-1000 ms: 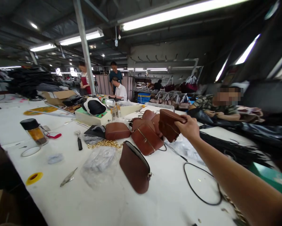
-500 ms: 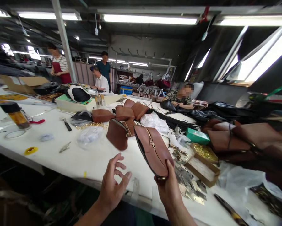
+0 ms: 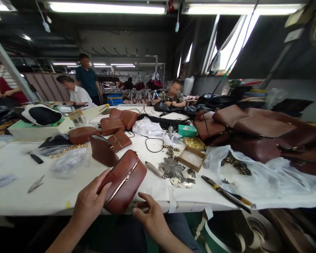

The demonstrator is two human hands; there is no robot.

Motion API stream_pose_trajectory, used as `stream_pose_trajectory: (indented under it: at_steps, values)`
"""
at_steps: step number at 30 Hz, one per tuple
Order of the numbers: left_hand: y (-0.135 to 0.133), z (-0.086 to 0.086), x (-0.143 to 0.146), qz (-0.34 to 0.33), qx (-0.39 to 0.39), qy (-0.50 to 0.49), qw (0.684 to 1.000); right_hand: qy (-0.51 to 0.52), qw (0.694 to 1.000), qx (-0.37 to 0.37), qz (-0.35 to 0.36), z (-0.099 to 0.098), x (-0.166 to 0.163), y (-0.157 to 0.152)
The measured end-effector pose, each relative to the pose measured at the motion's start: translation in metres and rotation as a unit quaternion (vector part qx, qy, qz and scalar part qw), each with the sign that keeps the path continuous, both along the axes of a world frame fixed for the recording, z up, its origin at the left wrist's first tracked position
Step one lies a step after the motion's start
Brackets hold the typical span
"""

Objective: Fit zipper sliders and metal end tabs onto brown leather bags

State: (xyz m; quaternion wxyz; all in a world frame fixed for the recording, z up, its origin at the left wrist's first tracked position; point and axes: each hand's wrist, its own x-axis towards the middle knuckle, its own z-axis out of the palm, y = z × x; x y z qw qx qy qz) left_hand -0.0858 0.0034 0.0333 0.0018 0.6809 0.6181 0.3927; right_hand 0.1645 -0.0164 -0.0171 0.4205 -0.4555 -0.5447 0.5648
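A small brown leather bag with a gold zip across its face hangs tilted over the table's front edge. My left hand grips its left side, thumb on the front and fingers behind. Just off the bag's lower right side is my right hand, fingers apart and partly curled, with nothing visible in it. Behind the held bag stands another brown bag piece, next to a flat brown piece with a gold zip.
Metal plates lie scattered right of the bag, beside an open cardboard box. Long-handled pliers rest near the front edge. Brown bags are piled at right. A co-worker in a patterned shirt sits across the table.
The bag has passed from my right hand to my left and turned, its zip now slanting the other way. My right hand has let go. The view has swung right.
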Motion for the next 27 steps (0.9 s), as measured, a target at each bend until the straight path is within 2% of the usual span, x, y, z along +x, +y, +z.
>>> stream_pose_trajectory:
  at_steps: [3,5,6,8,11,14,17,21,24,26,27]
  values:
    - [0.019,0.005,-0.011,-0.094,0.010,0.089,0.992,-0.094,0.990,0.077,-0.074,0.010,0.041,0.036]
    - [0.032,0.013,-0.016,-0.131,0.011,0.136,0.982,-0.201,0.960,0.157,-0.116,0.023,0.075,0.074]
    - [0.038,0.017,-0.018,-0.142,0.010,0.159,0.977,-0.282,0.931,0.190,-0.133,0.030,0.093,0.097]
    - [0.048,0.025,-0.022,-0.154,0.015,0.204,0.967,-0.467,0.845,0.224,-0.133,0.043,0.126,0.146]
    - [0.056,0.030,-0.024,-0.130,0.029,0.248,0.960,-0.553,0.794,0.211,-0.138,0.054,0.163,0.215]
    - [0.054,0.024,-0.020,-0.082,0.059,0.255,0.962,-0.598,0.769,0.185,-0.132,0.054,0.185,0.271]
    - [0.045,0.015,-0.009,-0.035,0.099,0.243,0.964,-0.636,0.749,0.160,-0.096,0.047,0.190,0.307]
    - [0.028,0.007,0.010,0.011,0.155,0.198,0.968,-0.664,0.734,0.139,-0.031,0.039,0.184,0.328]
    - [0.020,0.003,0.024,0.003,0.178,0.157,0.971,-0.670,0.729,0.144,-0.004,0.034,0.186,0.337]
    - [0.019,0.002,0.031,-0.026,0.196,0.132,0.971,-0.654,0.740,0.155,-0.026,0.035,0.191,0.344]
    - [0.018,0.001,0.035,-0.046,0.202,0.116,0.971,-0.630,0.758,0.163,-0.044,0.037,0.191,0.344]
